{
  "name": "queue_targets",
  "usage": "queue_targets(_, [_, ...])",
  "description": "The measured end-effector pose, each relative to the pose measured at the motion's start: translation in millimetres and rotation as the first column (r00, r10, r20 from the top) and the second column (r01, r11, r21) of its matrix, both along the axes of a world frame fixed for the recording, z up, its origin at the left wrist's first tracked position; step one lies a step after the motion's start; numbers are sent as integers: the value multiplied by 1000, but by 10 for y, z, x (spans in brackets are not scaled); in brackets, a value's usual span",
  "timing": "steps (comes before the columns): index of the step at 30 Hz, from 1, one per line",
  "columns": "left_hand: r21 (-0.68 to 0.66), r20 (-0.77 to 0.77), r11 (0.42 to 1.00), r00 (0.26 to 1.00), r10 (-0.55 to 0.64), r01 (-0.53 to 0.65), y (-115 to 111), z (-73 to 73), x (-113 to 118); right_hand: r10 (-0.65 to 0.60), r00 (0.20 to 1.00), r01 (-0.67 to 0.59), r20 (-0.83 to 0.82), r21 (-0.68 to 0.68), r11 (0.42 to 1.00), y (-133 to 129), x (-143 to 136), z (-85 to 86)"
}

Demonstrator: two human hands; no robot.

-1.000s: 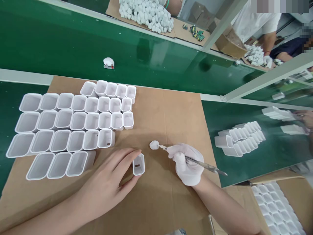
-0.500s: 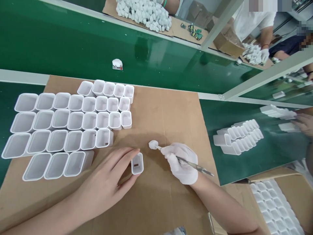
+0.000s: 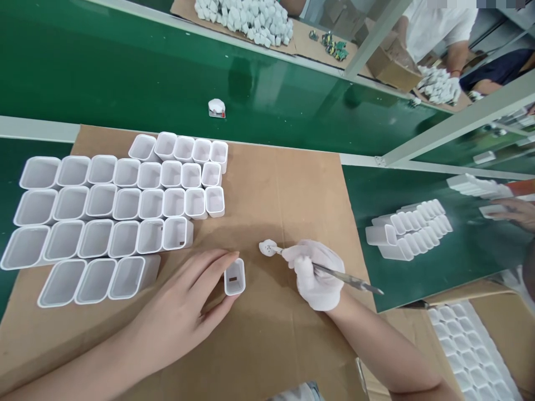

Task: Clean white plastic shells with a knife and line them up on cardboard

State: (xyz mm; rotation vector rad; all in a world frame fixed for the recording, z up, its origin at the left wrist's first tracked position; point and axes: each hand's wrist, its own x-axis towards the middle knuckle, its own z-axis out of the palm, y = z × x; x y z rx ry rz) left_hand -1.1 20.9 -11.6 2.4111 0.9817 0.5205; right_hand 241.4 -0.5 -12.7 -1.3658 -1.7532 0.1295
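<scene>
My bare left hand (image 3: 198, 295) grips a small white plastic box (image 3: 234, 281) between thumb and fingers. The box's open top faces me, and a small dark slot shows inside it. To its right, my right hand (image 3: 315, 273) wears a white glove, its fingers closed around a slim metal tool (image 3: 351, 279) that looks like tweezers. Left of the gloved fingertips, a small round white piece (image 3: 268, 248) with dark specks sits at the end of a thin pale stem. How stem and tool meet is hidden by the fingers. Rows of similar open white boxes (image 3: 127, 204) stand at the left.
Brown cardboard (image 3: 288, 189) covers the green bench. More white boxes (image 3: 412, 228) stand at the right, above a carton holding a white tray (image 3: 468, 345). A small white part (image 3: 217, 108) lies beyond the cardboard. Co-workers' hands show at the right and behind the frame bar (image 3: 451, 131).
My right hand has shifted slightly right with the metal tool and the white piece, whose dark specks now show. My left hand keeps the box in place. The view has shifted slightly.
</scene>
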Motion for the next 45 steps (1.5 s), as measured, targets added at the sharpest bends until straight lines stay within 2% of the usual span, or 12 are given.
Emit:
queue_targets(2, [-5,-4,1000,1000,-1,1,1,1,-1,-11,1000,11,-8,0,1000,6,-11,24])
queue_targets(6, [5,-2,1000,1000,-3,3,4,7,3,-41,997,46,-62,94,994,5,-18,40])
queue_targets(15, [-19,-6,1000,1000,3,-3,-6,9,-8,-74,997,74,18,-30,997,-22,35,-33])
queue_targets(19, [-27,-10,1000,1000,2,-3,-8,13,-21,-96,995,96,-27,8,995,-19,34,-44])
queue_targets(23, [-22,-14,1000,1000,-4,4,2,7,-19,-13,1000,13,-7,-41,999,5,17,-7])
queue_targets(28, [-37,4,999,1000,3,-3,-1,17,-7,-59,996,59,-68,-10,998,-12,43,-5])
queue_targets(32, [-29,-3,1000,1000,1,-1,-3,25,-15,15,999,-17,-45,-65,998,1,54,-37])
queue_targets(36, [-26,-14,1000,1000,9,-10,1,23,-25,-40,997,38,-61,-38,999,2,32,-32])
queue_targets(39, [-45,-16,999,1000,4,-5,2,20,-22,-8,999,7,-32,-50,999,-3,35,-30])
queue_targets(42, [-49,-8,999,1000,3,-3,1,18,-16,-58,998,57,-37,-25,998,38,86,-62])
queue_targets(45, [-53,-21,999,1000,-2,1,-1,15,-14,-87,991,90,103,-22,996,158,156,-118])
